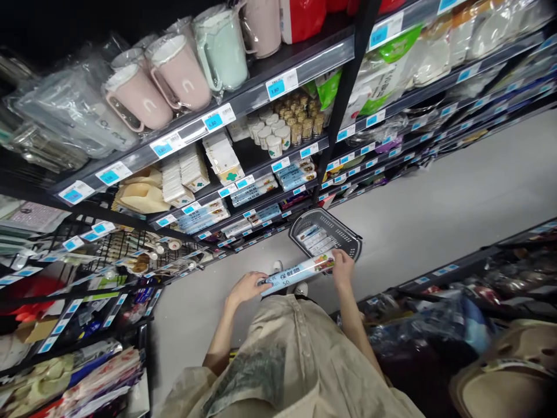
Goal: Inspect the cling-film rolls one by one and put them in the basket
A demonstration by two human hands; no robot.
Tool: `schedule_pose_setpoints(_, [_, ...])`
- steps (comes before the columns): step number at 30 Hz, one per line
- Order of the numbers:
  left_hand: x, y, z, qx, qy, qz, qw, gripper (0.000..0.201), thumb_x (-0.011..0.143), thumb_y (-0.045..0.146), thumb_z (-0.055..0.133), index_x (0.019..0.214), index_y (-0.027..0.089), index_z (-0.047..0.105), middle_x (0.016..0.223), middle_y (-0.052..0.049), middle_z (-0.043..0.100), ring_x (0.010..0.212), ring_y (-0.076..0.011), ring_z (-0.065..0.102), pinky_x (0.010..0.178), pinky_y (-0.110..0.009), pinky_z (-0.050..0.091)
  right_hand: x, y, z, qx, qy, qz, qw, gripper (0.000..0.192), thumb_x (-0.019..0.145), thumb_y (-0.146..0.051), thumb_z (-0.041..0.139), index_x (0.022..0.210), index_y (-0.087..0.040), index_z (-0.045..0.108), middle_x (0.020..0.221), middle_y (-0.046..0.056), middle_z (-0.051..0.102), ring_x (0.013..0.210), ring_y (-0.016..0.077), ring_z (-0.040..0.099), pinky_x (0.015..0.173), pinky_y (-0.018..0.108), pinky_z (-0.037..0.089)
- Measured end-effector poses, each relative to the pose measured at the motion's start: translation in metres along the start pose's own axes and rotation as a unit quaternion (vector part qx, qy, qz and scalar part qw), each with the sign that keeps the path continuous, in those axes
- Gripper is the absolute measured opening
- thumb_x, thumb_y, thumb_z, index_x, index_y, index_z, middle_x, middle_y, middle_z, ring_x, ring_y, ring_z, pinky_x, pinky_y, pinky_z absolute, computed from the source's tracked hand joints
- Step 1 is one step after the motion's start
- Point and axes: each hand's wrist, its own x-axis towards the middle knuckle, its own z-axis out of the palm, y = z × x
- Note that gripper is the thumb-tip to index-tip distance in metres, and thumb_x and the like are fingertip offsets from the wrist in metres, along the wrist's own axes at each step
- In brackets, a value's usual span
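The shelf unit [243,97] runs along the far side of a grey floor [418,191], its levels filled right up to their front edges, presumably so that shoppers can see and reach everything. The person wears a loose beige shirt [300,354].

By the foot of the shelf unit stands a dark basket [335,223], near enough, I judge, to need little reaching. Boxes [315,239] lie side by side inside it, toward its left end; lying flat probably suits their long shape.

A long box [300,271], pale blue with fruit printed at its right end, is held in front of the person. In this view its right end crosses the near rim of the basket; how far above the rim it is, I cannot tell. The left hand [250,287] is closed around its left end, and the right hand [343,268] is clamped on the other. A hold at both ends likely keeps the box level and leaves the printed face uncovered.

On the upper shelf, wrapped mugs [221,49] stand near the front edge, the wrapping likely against dust and knocks. Lower down, small jars [304,119] cluster toward the right corner. Blue price tags [220,118] line the front edges, facing outward, presumably for easy reading.
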Motion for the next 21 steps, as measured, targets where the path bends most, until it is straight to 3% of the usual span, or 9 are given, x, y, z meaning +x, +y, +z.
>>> schedule_pose_setpoints(2, [0.022, -0.002, 0.009, 0.009, -0.043, 0.021, 0.999, 0.045, 0.092, 0.051, 0.062, 0.128, 0.024, 0.072, 0.130, -0.008, 0.071, 0.120, -0.0295, 0.066, 0.106, -0.036, 0.047, -0.003, -0.001, 0.004, -0.052, -0.025, -0.038, 0.998, 0.037, 0.078, -0.055, 0.059, 0.071, -0.019, 0.063, 0.065, 0.003, 0.060, 0.064, 0.0195, 0.052, 0.061, 0.031, 0.042])
schedule_pose_setpoints(5, [0.061, -0.005, 0.021, -0.002, -0.079, 0.059, 0.995, 0.056, 0.090, 0.044, 0.066, 0.142, 0.023, 0.062, 0.140, -0.008, 0.065, 0.126, -0.0287, 0.063, 0.110, -0.037, 0.044, -0.002, -0.003, 0.012, -0.067, -0.039, -0.042, 0.996, 0.038, 0.078, -0.055, 0.059, 0.074, -0.018, 0.066, 0.066, 0.003, 0.062, 0.066, 0.0205, 0.054, 0.065, 0.032, 0.042])
schedule_pose_setpoints(9, [0.107, -0.012, 0.019, -0.034, -0.122, 0.111, 0.986, 0.067, 0.084, 0.034, 0.073, 0.147, 0.018, 0.057, 0.145, -0.012, 0.061, 0.126, -0.0288, 0.063, 0.112, -0.038, 0.044, 0.016, -0.003, 0.018, -0.055, -0.006, -0.028, 0.998, 0.038, 0.076, -0.055, 0.061, 0.076, -0.018, 0.067, 0.068, 0.002, 0.063, 0.066, 0.0204, 0.054, 0.065, 0.032, 0.042])
schedule_pose_setpoints(15, [0.162, -0.015, -0.012, -0.031, -0.116, 0.183, 0.976, 0.071, 0.083, 0.037, 0.077, 0.148, 0.017, 0.056, 0.144, -0.015, 0.061, 0.129, -0.0294, 0.060, 0.115, -0.040, 0.042, 0.051, -0.006, 0.030, -0.018, 0.063, -0.025, 0.998, 0.038, 0.078, -0.055, 0.064, 0.077, -0.017, 0.067, 0.072, 0.002, 0.063, 0.071, 0.0189, 0.055, 0.065, 0.031, 0.044])
schedule_pose_setpoints(21, [0.207, -0.040, -0.059, 0.010, -0.060, 0.170, 0.984, 0.060, 0.086, 0.027, 0.070, 0.145, 0.020, 0.060, 0.148, -0.013, 0.058, 0.137, -0.0309, 0.054, 0.121, -0.046, 0.036, 0.059, -0.006, 0.066, 0.092, 0.032, 0.101, 0.990, 0.068, 0.067, -0.067, 0.080, 0.111, -0.017, 0.067, 0.077, 0.001, 0.066, 0.064, 0.0196, 0.065, 0.060, 0.034, 0.057])
